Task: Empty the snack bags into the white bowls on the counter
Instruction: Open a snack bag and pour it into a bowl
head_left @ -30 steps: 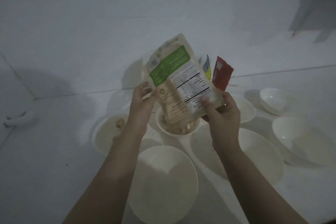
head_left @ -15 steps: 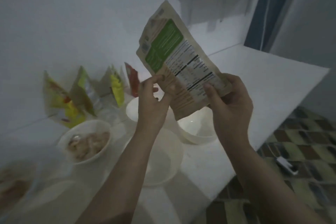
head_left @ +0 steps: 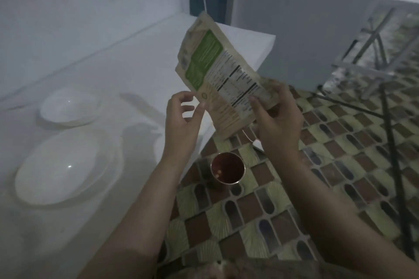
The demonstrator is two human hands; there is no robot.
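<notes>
The bag, held tilted beyond the desk's right edge over patterned floor tiles, looked light, thin and crinkly, probably emptied. The right hand pinched its lower side; the left hand hovered loosely spread beside it. Two bowls sat near the desk's left edge; the room was dim.

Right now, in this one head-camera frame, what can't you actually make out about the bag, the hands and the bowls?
- Tan snack bag with green label: the print is motion-blurred; its mouth faces away, so any contents are hidden.
- Left hand: whether its fingertips touch the bag is unclear.
- Right hand: grips the bag; its palm side is hidden.
- Large white bowl: looks empty, but the light is dim.
- Round metal container on the floor: its dark contents can't be identified.
</notes>
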